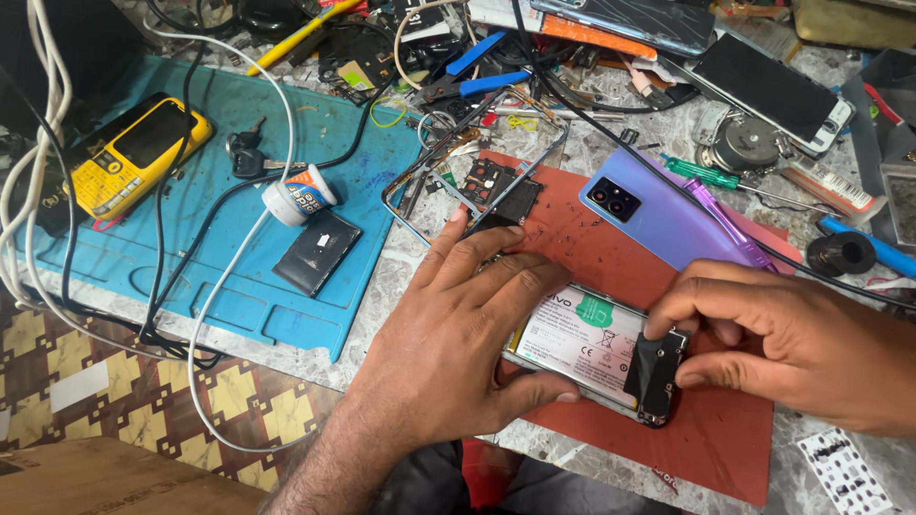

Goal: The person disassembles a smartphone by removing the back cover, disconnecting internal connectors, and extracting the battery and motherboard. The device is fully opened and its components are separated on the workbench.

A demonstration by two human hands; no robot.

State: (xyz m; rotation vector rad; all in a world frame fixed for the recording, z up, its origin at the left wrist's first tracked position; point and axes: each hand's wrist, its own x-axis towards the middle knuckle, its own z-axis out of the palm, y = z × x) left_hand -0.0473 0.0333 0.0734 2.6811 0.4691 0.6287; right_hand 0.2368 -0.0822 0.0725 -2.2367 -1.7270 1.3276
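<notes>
Opened phone (596,348), long axis left-right on red mat (716,439): left hand (458,324) flat, steadying; right hand (763,334) pinching its black end cover (656,374).

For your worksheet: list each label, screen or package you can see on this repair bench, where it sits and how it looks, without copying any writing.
Battery label: on the opened phone between both hands; white rectangle, green patch.
Yellow phone: on the blue mat, far left; dark blank screen.
Small tub: mat centre; round, white with an orange-blue label.
Dark-screened phone: top right; black rectangle.
</notes>
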